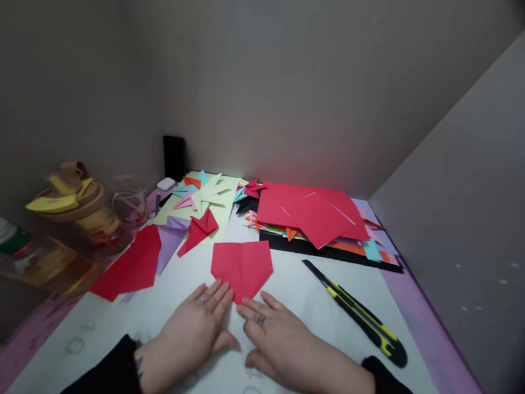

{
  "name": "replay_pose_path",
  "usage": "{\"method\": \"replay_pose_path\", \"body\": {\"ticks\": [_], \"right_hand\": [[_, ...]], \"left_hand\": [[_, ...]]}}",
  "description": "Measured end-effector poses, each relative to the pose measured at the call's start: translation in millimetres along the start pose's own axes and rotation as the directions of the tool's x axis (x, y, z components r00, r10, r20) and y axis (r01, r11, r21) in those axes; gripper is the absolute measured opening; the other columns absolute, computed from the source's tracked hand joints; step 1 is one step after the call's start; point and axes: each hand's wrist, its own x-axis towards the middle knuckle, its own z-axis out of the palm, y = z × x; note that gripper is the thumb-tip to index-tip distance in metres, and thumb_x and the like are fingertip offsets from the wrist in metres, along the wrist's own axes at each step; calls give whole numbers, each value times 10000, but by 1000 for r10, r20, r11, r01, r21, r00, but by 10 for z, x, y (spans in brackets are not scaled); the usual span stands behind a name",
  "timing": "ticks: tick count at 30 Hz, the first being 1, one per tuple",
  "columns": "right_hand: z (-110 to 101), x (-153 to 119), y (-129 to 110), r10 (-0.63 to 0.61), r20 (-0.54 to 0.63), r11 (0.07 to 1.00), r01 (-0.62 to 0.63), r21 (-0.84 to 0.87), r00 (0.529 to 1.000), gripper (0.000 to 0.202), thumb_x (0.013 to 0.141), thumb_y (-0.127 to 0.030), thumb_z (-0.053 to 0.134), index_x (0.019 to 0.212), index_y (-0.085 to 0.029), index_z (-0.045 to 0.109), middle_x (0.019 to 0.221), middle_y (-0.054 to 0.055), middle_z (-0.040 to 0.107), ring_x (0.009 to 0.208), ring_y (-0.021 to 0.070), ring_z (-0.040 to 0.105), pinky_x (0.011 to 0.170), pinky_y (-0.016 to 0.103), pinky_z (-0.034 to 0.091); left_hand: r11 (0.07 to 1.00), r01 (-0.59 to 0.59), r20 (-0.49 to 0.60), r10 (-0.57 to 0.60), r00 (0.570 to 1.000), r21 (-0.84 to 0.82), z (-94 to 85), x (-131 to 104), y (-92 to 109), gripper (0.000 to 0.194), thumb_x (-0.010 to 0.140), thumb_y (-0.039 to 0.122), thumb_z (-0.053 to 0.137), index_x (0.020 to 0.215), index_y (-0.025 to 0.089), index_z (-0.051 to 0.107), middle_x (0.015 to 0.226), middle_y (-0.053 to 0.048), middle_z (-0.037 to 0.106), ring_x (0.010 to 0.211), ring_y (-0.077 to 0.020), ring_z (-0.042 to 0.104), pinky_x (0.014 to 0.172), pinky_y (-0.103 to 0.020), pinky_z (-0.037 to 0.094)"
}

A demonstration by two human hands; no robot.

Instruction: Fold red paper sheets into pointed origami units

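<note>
A red sheet of paper with a crease down its middle lies flat in front of me, its two lower sides slanting to a point. My left hand lies palm down at its lower left edge, fingers stretched out and fingertips on the paper. On the other side my right hand rests flat by the lower point, fingers extended and touching the right slanted edge. Neither hand grips anything. A black and yellow utility knife lies to the right of my right hand.
Folded paper pieces lie at the back left, near a folded red piece. Red sheets top a paper stack at the back right. More red paper, a bottle and a lidded cup stand or lie left.
</note>
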Motion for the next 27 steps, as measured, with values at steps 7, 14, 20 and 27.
{"method": "replay_pose_path", "body": {"ticks": [7,14,20,27], "right_hand": [[-53,-12,-6,3,8,999,-3,37,1000,418,885,-380,564,1211,-119,543,1413,138,457,1345,264,350,1131,484,207],[-49,-6,10,43,-5,993,-42,110,999,369,866,-351,591,1166,-139,570,1412,110,465,1358,288,321,1134,488,211],[-22,-15,70,71,-65,974,-55,221,995,267,839,-262,597,1089,-171,593,1355,70,530,1336,248,362,1123,444,257],[8,17,88,130,-63,979,-119,164,989,575,841,-301,572,1379,-175,418,1465,75,397,1357,261,315,1127,434,259]], "left_hand": [[975,183,-143,-165,976,129,-197,65,-292,417,862,370,581,1220,158,589,1314,-141,564,1271,-360,439,1009,-562,358],[977,186,-337,-141,931,107,-258,129,-273,258,872,225,538,1103,157,632,1265,-151,587,1185,-342,507,963,-512,391],[986,-10,-315,-43,948,-164,-184,382,-183,192,899,166,446,956,185,629,942,-73,635,886,-223,580,790,-344,455],[945,-5,-223,-72,972,-327,-82,609,-397,137,806,229,601,937,194,576,913,-49,621,872,-226,567,750,-318,435]]}}
